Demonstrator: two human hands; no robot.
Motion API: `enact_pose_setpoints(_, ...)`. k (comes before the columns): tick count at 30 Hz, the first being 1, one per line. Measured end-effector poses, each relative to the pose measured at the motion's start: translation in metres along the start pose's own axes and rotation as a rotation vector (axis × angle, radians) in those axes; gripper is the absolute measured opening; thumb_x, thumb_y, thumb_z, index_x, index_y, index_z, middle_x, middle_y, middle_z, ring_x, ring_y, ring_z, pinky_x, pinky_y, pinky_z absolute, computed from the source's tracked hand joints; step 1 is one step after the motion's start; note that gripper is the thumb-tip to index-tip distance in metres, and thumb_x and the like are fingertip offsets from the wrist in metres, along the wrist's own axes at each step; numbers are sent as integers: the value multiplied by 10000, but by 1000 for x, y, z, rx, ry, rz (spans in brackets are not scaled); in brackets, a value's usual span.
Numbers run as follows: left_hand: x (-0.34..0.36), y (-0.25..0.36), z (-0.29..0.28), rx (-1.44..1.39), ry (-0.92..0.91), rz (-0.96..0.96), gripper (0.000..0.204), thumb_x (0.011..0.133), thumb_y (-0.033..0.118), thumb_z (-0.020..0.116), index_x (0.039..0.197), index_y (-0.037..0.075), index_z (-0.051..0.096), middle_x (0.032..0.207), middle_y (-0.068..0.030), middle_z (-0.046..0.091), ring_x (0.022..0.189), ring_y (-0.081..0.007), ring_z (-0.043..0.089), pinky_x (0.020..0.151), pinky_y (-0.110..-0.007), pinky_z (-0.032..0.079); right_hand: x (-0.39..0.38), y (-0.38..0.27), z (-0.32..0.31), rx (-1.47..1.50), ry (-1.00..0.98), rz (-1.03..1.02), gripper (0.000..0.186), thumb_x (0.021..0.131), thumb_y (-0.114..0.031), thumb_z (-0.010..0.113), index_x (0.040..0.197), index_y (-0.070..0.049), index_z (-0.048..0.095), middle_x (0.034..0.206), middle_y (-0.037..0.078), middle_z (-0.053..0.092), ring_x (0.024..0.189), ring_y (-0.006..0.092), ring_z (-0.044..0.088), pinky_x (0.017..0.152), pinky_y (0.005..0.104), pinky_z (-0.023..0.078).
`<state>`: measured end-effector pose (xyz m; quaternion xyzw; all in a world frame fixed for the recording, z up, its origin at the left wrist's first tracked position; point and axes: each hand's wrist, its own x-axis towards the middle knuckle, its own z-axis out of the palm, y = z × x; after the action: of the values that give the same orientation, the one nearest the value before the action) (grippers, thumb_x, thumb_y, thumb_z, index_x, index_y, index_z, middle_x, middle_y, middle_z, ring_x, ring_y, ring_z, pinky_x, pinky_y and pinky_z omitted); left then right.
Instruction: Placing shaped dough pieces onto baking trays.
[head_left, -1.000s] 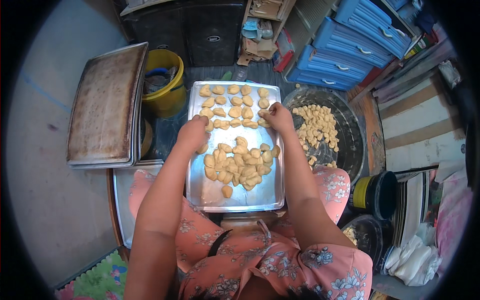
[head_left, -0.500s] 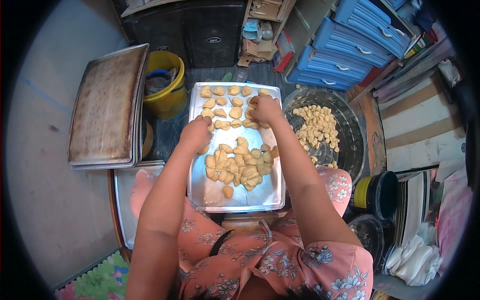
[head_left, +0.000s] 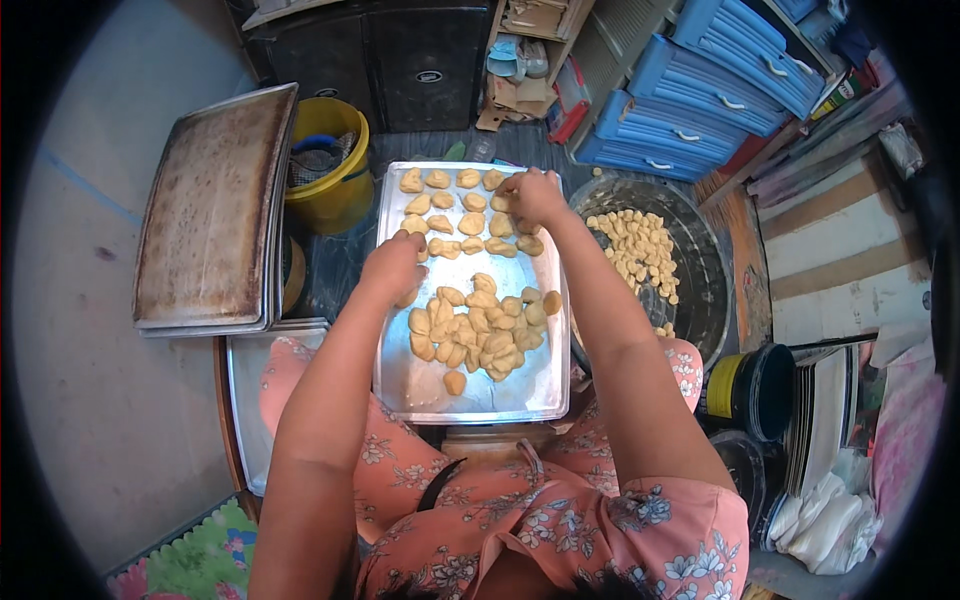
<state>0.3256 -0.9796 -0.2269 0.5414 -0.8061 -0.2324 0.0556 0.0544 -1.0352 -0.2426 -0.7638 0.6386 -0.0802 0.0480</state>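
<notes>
A shiny metal baking tray (head_left: 420, 385) lies in front of me. Rows of pale dough pieces (head_left: 470, 223) fill its far end, and a loose heap of dough pieces (head_left: 480, 325) sits in its middle. My left hand (head_left: 395, 265) hovers over the tray's left side, fingers curled around a dough piece. My right hand (head_left: 535, 195) reaches to the far right rows, its fingertips on a dough piece there.
A dark round pan (head_left: 700, 290) with more dough pieces stands to the right. A stack of browned empty trays (head_left: 210, 210) lies to the left, beside a yellow bucket (head_left: 330, 165). Blue drawers (head_left: 700, 90) and black cabinets stand behind.
My right hand has moved from the tray's middle rows up to the far right rows. My left hand has stayed over the tray's left side.
</notes>
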Motion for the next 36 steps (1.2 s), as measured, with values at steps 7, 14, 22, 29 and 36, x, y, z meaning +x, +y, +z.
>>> enact_pose_setpoints(7,5,6,4,4,-13,21,346,707,167,726,1008,66,587,1029,-146,581,954,-336,593,816,-410,482,28,2,9,-4,151,-51,287,767,-188,606,1041,-234,676,1062,34,610,1038,232,538,913,444,361)
enact_pose_setpoints(14,5,7,3,11,2,21,338,707,167,725,999,65,589,1011,-146,580,942,-339,593,808,-414,481,19,5,-4,-94,43,63,279,764,-231,604,1032,-237,680,1067,36,601,1044,238,531,906,465,352)
enact_pose_setpoints(22,1,8,-3,17,-25,38,295,742,148,685,1008,78,579,1051,-129,576,988,-319,583,817,-415,474,-43,-11,-8,63,-94,-52,217,770,-210,599,966,-185,688,982,50,633,998,238,556,840,394,368)
enact_pose_setpoints(29,2,4,3,13,-4,41,327,707,164,730,989,59,600,1019,-139,584,943,-343,594,805,-412,479,-52,-12,7,-57,59,-73,180,787,-276,628,897,-139,670,940,43,627,980,217,556,815,384,372)
enact_pose_setpoints(36,1,10,1,12,-26,32,338,706,157,732,999,60,595,1028,-144,582,955,-340,589,811,-411,477,-57,-13,11,-28,235,2,203,776,-317,647,859,-133,667,904,39,619,986,211,548,828,380,364)
